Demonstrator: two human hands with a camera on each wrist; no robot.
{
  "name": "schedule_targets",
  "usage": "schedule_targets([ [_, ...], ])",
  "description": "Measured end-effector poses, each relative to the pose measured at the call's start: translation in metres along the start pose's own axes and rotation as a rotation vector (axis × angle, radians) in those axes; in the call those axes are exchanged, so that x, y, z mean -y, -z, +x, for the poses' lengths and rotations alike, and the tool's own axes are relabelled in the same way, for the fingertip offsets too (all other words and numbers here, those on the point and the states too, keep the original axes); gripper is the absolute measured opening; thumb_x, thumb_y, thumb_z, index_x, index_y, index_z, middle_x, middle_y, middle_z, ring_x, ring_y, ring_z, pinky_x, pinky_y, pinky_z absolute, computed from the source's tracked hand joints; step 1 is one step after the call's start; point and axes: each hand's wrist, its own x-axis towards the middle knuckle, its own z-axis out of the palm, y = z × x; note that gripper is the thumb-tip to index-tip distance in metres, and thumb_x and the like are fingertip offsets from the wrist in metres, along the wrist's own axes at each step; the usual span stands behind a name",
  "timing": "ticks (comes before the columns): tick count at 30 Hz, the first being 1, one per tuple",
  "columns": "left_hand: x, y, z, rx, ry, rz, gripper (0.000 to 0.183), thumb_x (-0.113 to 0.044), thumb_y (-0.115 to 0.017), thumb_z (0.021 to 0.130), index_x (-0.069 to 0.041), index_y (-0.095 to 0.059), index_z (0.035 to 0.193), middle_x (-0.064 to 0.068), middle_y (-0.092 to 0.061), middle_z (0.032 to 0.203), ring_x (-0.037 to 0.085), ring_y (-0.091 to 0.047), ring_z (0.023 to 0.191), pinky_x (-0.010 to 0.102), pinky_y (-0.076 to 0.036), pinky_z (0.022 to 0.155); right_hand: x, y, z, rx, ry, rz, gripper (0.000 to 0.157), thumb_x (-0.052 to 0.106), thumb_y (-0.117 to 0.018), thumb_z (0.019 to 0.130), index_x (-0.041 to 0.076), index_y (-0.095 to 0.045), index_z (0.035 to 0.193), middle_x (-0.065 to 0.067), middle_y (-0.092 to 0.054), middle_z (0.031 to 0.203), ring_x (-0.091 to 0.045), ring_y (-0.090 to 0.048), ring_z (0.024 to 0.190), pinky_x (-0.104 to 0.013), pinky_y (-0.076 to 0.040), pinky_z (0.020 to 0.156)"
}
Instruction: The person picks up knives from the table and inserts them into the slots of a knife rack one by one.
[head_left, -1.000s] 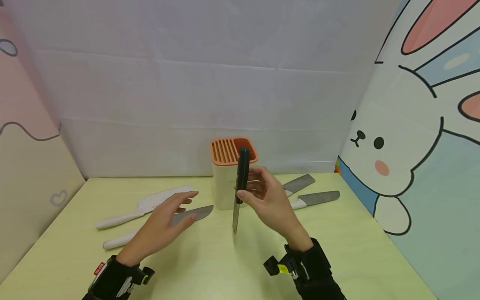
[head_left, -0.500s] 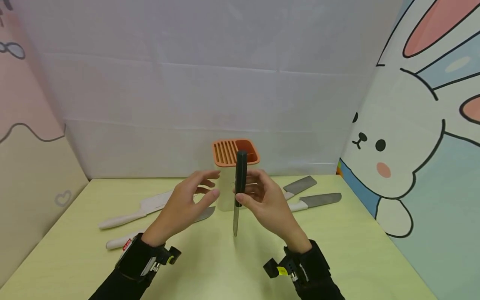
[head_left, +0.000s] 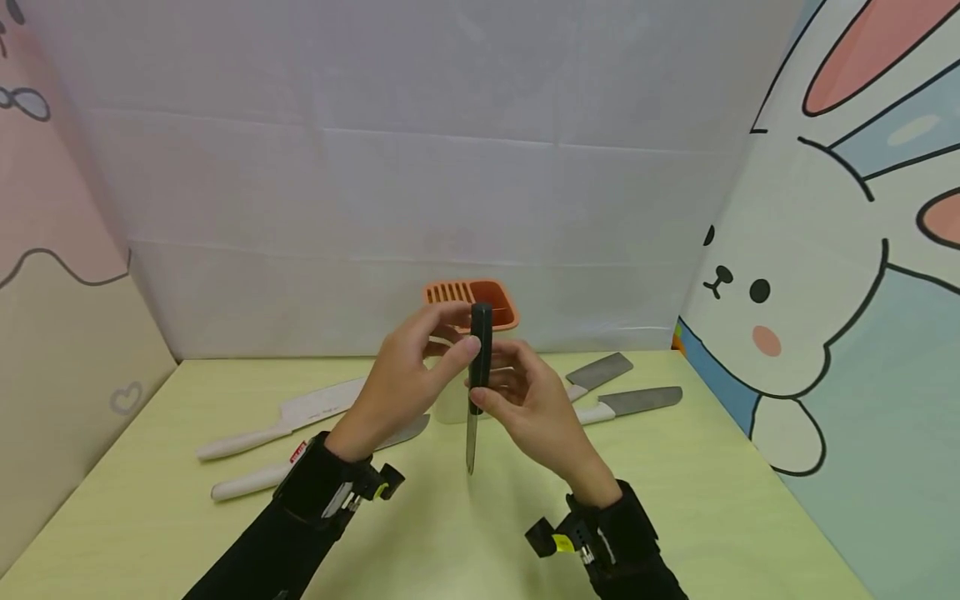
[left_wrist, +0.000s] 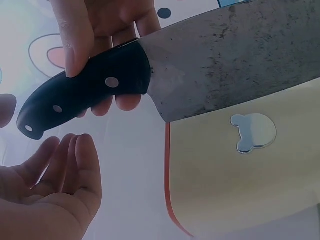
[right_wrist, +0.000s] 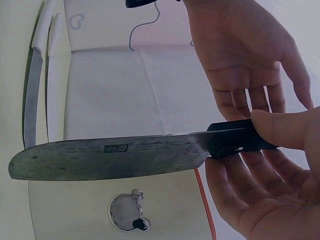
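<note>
Fingers and thumb of my right hand (head_left: pixel 536 417) pinch the black riveted handle of a kitchen knife (head_left: pixel 482 354). In the head view the knife stands upright, blade down, seen edge-on above the table. Its broad, spotted steel blade (left_wrist: pixel 230 60) shows in the left wrist view. My left hand (head_left: pixel 412 371) is beside the upper end of the handle, fingers loosely bent and thumb apart from them. The left wrist view shows a gap between this left hand (left_wrist: pixel 55 195) and the handle. Behind the hands stands a cream knife block (left_wrist: pixel 225 185) with an orange slotted top (head_left: pixel 495 302).
On the left of the pale yellow table (head_left: pixel 480 542) lie a white-handled cleaver (head_left: pixel 318 406) and another white-handled knife (head_left: pixel 247 483), partly behind the left arm. Two grey-bladed knives, a far one (head_left: pixel 600 371) and a nearer one (head_left: pixel 641 400), lie at right. A white backdrop (head_left: pixel 375 192) rises behind.
My left hand has moved right and up from over the left knives to beside the knife's handle. The right hand stays almost in place, with the knife turned slightly more upright.
</note>
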Motion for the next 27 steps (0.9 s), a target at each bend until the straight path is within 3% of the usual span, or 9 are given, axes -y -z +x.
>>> schedule_targets([
  [7,-0.037,0.001,0.004,-0.023,0.022,-0.024,0.034,-0.015,-0.058,0.095,-0.005,-0.052,0.127,0.008,-0.056,0.111,0.020,-0.055,0.097,0.040,-0.049,0.085,0.001,0.000,0.000,-0.008,-0.005,0.011,0.046,-0.007,-0.064,0.087,0.001,-0.046,0.129,-0.020,-0.058,0.113,-0.030,-0.060,0.101,-0.038,-0.053,0.085],
  [13,-0.046,0.000,0.006,-0.039,0.052,-0.028,0.034,-0.010,-0.061,0.092,-0.002,-0.053,0.124,0.011,-0.057,0.104,0.021,-0.055,0.095,0.043,-0.050,0.083,0.001,0.000,-0.001,-0.015,-0.009,-0.006,0.046,-0.007,-0.064,0.087,0.001,-0.047,0.129,-0.017,-0.058,0.112,-0.027,-0.060,0.100,-0.039,-0.053,0.085],
  [20,-0.045,-0.005,0.004,-0.063,0.082,-0.045,0.030,-0.012,-0.065,0.092,-0.003,-0.055,0.118,0.009,-0.057,0.100,0.019,-0.054,0.092,0.040,-0.051,0.082,0.000,0.000,-0.002,-0.001,0.012,-0.003,0.044,-0.008,-0.062,0.088,0.000,-0.046,0.128,-0.017,-0.056,0.116,-0.030,-0.059,0.103,-0.041,-0.051,0.087],
  [27,-0.005,-0.013,0.005,-0.065,0.039,-0.036,0.034,-0.032,-0.066,0.092,-0.017,-0.056,0.120,-0.003,-0.056,0.102,0.011,-0.055,0.094,0.036,-0.052,0.081,0.001,0.000,-0.002,0.002,0.020,0.001,0.044,-0.009,-0.063,0.087,0.000,-0.047,0.127,-0.018,-0.056,0.116,-0.031,-0.059,0.102,-0.040,-0.052,0.087],
])
